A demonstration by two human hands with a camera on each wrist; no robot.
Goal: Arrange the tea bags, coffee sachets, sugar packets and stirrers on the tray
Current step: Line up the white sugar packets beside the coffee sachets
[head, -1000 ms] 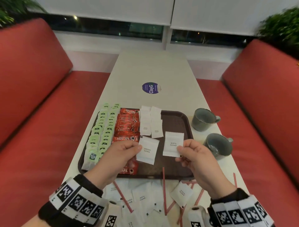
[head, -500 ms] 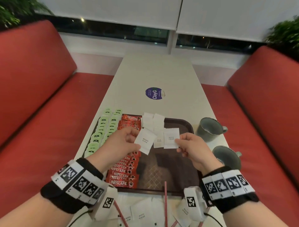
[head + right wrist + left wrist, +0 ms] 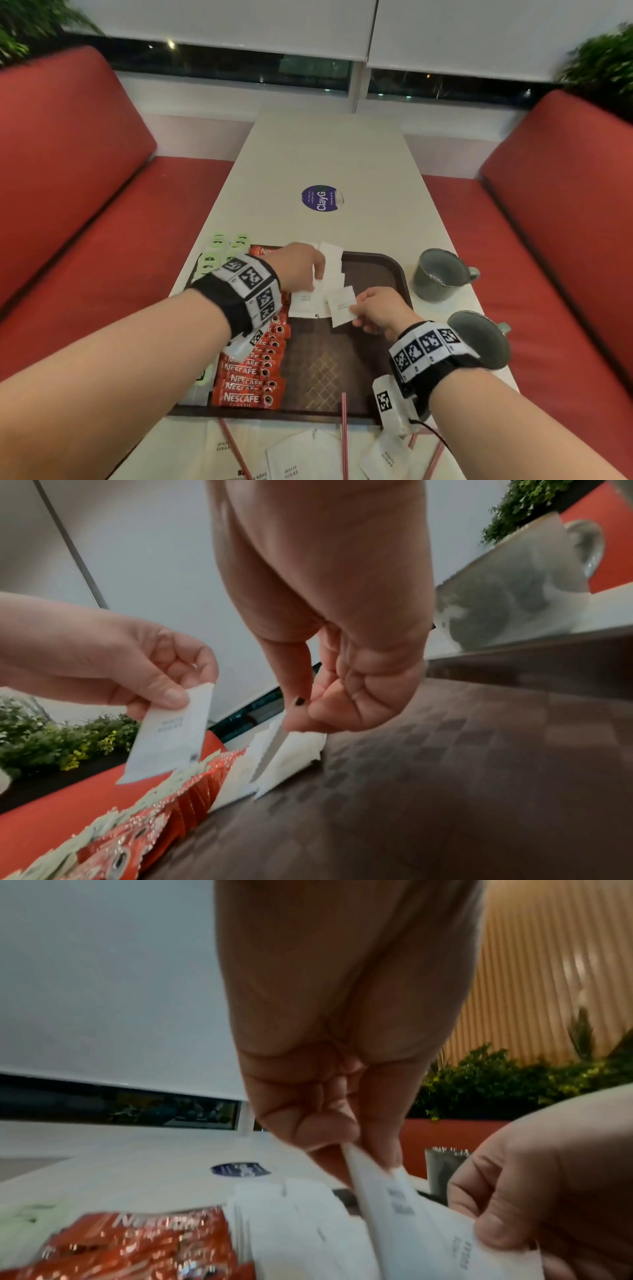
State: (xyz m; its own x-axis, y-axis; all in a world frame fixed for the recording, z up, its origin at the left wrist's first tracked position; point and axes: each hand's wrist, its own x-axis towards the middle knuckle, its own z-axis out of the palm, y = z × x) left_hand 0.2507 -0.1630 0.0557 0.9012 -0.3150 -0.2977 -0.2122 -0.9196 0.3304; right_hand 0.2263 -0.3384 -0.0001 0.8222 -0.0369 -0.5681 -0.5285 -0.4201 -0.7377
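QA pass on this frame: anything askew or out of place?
Yes. One red stirrer lies across the tray near rim, half on, half off. Loose sugar packets and more stirrers sit scattered on the table in front of it, not yet arranged.

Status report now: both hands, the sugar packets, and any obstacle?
Left hand pinches one sugar packet above the tray. Right hand pinches another packet, low by the white row. Nothing in the way; loose packets, stirrers wait on table.
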